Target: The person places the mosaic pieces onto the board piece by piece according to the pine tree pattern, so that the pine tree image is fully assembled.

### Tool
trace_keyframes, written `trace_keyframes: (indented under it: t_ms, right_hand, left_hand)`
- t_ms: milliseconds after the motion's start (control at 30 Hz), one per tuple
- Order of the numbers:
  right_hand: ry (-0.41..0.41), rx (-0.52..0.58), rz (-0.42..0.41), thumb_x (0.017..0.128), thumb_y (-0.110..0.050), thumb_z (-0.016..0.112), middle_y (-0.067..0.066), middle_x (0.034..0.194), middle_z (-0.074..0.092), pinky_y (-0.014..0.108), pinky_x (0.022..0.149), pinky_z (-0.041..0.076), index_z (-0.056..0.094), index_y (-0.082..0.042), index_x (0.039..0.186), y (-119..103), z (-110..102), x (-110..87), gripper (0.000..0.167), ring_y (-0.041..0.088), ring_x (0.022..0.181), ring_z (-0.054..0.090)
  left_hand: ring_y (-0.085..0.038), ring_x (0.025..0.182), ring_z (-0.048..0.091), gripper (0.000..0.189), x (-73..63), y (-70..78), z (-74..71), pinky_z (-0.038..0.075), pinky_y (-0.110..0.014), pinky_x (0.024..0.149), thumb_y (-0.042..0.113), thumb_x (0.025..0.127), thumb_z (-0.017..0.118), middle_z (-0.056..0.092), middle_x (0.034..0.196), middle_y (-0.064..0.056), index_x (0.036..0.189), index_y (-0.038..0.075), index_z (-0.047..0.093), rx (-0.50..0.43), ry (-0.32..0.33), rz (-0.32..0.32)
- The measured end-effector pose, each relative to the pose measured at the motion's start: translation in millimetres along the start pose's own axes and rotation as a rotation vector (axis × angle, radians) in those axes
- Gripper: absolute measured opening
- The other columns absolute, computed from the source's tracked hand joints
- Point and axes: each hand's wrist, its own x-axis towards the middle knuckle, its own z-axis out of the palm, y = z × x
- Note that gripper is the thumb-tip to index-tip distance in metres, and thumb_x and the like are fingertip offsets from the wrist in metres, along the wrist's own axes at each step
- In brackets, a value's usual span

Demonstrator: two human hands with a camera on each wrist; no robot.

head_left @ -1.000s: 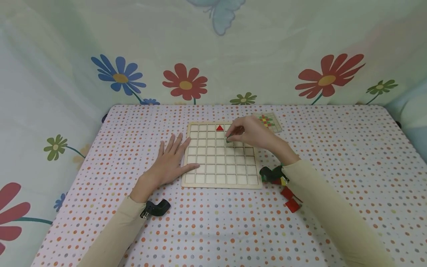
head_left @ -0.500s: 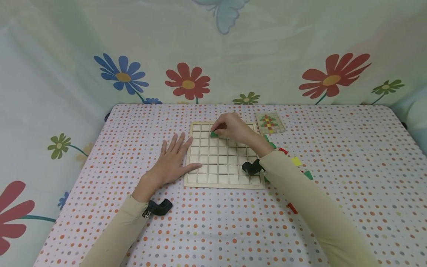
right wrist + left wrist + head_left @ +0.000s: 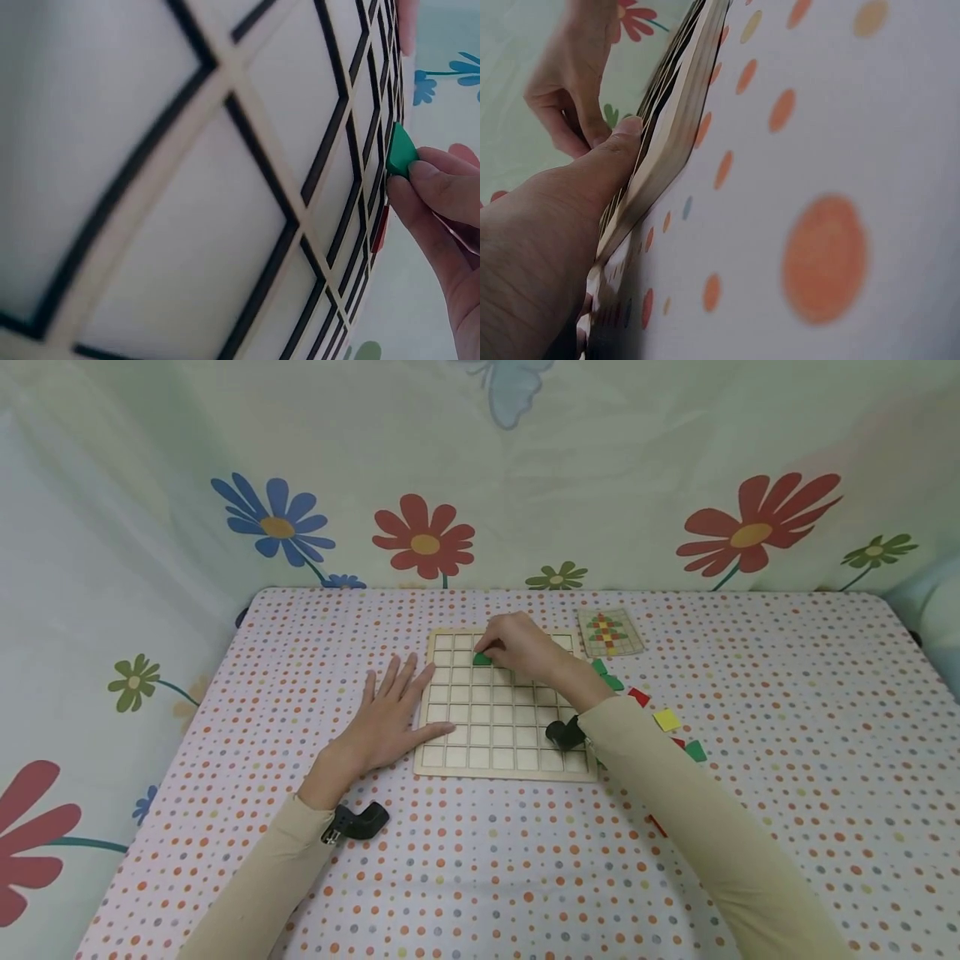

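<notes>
A wooden grid board (image 3: 480,774) with square cells lies on the dotted cloth. My right hand (image 3: 525,650) reaches over its far rows and pinches a green tile (image 3: 482,658) between thumb and fingertips, at a cell in the second row. In the right wrist view the green tile (image 3: 401,152) tilts against the grid, its tip at a cell's edge. Close by, a red tile (image 3: 381,231) sits in the board. My left hand (image 3: 382,725) lies flat with fingers spread at the board's left edge, thumb over the frame.
A pattern card (image 3: 611,632) with a coloured tree design lies behind the board on the right. Beside the right sleeve are loose tiles: green tiles (image 3: 612,682), a red tile (image 3: 639,697), a yellow tile (image 3: 666,720). A flowered curtain (image 3: 600,485) hangs behind the table.
My right hand has moved left across the far rows with the green tile and now holds it at a cell. The left hand keeps its place at the board's edge.
</notes>
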Motion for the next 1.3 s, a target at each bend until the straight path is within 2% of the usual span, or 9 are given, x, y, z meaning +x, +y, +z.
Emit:
trace_keyframes:
  t_ms: [267,633,767,900,1000,1133,1300]
  right_hand:
    - [-0.037,-0.068,-0.049,0.097,0.009,0.068,0.020,0.104,0.072,0.036,0.086,0.061,0.079,0.008,0.108,-5,-1,2.2,0.016,0.032,0.099,0.071]
    - [-0.092,-0.223,-0.029,0.099,0.006,0.066,0.018,0.107,0.070,0.033,0.090,0.060,0.079,0.005,0.113,-11,1,5.1,0.019,0.030,0.106,0.070]
    - [-0.067,-0.240,-0.061,0.099,0.008,0.065,0.018,0.100,0.070,0.032,0.086,0.060,0.080,0.005,0.108,-11,3,4.5,0.018,0.028,0.100,0.070]
    - [-0.047,-0.271,-0.098,0.100,0.010,0.063,0.015,0.090,0.068,0.031,0.076,0.057,0.082,0.004,0.097,-12,6,4.9,0.020,0.023,0.087,0.067]
    - [-0.048,-0.244,-0.069,0.099,0.009,0.064,0.016,0.093,0.069,0.032,0.080,0.058,0.082,0.004,0.098,-13,6,3.4,0.018,0.024,0.091,0.068]
    - [-0.049,-0.122,-0.002,0.099,0.009,0.065,0.019,0.108,0.072,0.038,0.091,0.059,0.079,0.007,0.111,-10,2,-3.6,0.019,0.032,0.105,0.069]
    - [0.004,-0.023,0.015,0.098,0.008,0.065,0.019,0.109,0.073,0.041,0.085,0.058,0.078,0.006,0.113,-2,-11,-21.4,0.020,0.031,0.099,0.069]
  left_hand:
    - [-0.034,0.160,-0.012,0.098,0.6,0.4,-1.0,-0.010,-0.062,0.125,0.063,0.099,0.060,-0.003,0.175,-0.013,0.170,0.015,0.011,-0.009,-0.002,0.001]
    - [-0.032,0.161,-0.013,0.098,1.3,-0.4,-0.6,-0.012,-0.059,0.125,0.065,0.100,0.058,-0.004,0.176,-0.011,0.170,0.017,0.010,-0.003,-0.005,-0.005]
    - [-0.031,0.161,-0.013,0.098,1.7,-0.9,0.6,-0.012,-0.059,0.125,0.065,0.100,0.058,-0.005,0.176,-0.011,0.170,0.017,0.010,-0.004,-0.009,-0.006]
    - [-0.032,0.161,-0.013,0.098,1.8,-0.9,0.3,-0.012,-0.060,0.125,0.065,0.100,0.058,-0.005,0.176,-0.011,0.170,0.016,0.010,-0.001,-0.008,-0.004]
    - [-0.031,0.160,-0.013,0.098,1.7,-0.3,-0.4,-0.012,-0.059,0.125,0.066,0.100,0.056,-0.006,0.176,-0.010,0.170,0.017,0.009,0.003,-0.015,-0.008]
    - [-0.033,0.160,-0.012,0.098,1.1,-0.1,-0.7,-0.011,-0.061,0.125,0.065,0.100,0.058,-0.004,0.176,-0.012,0.170,0.016,0.011,0.004,-0.014,-0.005]
    - [-0.034,0.161,-0.011,0.098,0.7,-0.1,-1.4,-0.010,-0.062,0.125,0.064,0.100,0.058,-0.004,0.176,-0.013,0.170,0.015,0.011,0.004,-0.006,0.001]
